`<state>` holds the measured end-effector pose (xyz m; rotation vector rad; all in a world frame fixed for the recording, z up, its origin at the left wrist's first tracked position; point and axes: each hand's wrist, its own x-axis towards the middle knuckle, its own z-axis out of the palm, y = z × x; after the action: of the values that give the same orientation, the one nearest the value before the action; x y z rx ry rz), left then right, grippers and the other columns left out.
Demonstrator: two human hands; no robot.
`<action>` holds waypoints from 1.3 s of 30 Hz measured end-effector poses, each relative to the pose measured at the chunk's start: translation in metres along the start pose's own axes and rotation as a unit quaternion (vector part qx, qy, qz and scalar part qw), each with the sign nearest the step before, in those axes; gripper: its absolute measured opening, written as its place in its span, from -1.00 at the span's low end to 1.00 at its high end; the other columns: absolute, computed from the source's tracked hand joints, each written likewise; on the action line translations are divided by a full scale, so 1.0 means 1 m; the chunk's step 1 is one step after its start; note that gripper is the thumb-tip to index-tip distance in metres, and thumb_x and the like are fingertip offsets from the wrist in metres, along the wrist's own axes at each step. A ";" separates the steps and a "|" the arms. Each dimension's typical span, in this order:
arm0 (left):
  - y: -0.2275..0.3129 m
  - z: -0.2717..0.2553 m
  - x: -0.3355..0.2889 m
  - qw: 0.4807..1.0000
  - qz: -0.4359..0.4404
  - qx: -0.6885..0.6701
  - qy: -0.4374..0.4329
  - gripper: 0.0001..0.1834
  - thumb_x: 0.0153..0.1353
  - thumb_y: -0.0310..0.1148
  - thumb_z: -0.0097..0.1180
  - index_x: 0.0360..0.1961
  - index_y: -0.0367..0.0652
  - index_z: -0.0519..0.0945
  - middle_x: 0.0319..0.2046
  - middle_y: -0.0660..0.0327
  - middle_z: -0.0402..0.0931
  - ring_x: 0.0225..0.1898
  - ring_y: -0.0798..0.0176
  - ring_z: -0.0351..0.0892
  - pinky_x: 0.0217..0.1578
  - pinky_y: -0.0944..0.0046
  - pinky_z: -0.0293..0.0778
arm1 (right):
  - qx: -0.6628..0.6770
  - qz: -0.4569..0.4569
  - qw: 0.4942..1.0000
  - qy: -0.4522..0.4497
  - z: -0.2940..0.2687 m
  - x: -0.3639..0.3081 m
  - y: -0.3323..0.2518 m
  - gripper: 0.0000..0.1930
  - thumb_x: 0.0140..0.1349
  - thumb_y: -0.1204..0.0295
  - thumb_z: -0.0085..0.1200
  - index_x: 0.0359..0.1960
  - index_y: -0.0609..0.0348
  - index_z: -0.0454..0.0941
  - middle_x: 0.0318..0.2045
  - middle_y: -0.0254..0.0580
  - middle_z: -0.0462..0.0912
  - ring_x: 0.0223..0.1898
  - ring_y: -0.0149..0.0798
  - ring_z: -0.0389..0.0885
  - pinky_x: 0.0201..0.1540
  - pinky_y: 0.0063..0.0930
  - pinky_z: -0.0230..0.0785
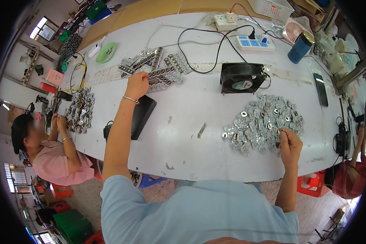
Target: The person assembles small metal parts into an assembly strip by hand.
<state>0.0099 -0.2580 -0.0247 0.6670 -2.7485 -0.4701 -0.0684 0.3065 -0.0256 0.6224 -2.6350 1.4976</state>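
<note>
On white table: left hand closed over metal rows, right hand pinching one piece.

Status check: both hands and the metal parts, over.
Left hand closed on the rows of stacked parts. Right hand pinching a small piece at the loose pile. Black fan stands between.

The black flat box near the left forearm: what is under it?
The black flat box lies on the white table. The left forearm crosses its near edge. Whatever is beneath it is covered; only a small black part shows beside it.

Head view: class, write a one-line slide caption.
Left hand reaches the rows of metal parts; right hand pinches one beside the loose pile.
</note>
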 end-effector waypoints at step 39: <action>0.239 0.011 -0.153 0.515 -0.116 -0.848 -0.051 -0.76 0.27 -0.62 0.00 -0.06 -0.17 0.42 -0.12 0.15 0.53 0.03 0.06 0.55 0.21 -0.16 0.41 | 0.331 0.022 0.904 -0.271 0.073 -0.016 -0.090 -0.82 0.33 0.38 0.07 -0.22 0.20 0.66 -0.08 -0.11 0.63 -0.22 -0.38 0.58 -0.19 -0.52 0.41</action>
<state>0.0432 0.0191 0.0257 0.2919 -0.9274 -2.5637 -0.0101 0.2099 0.0050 1.1722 -2.4090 2.5845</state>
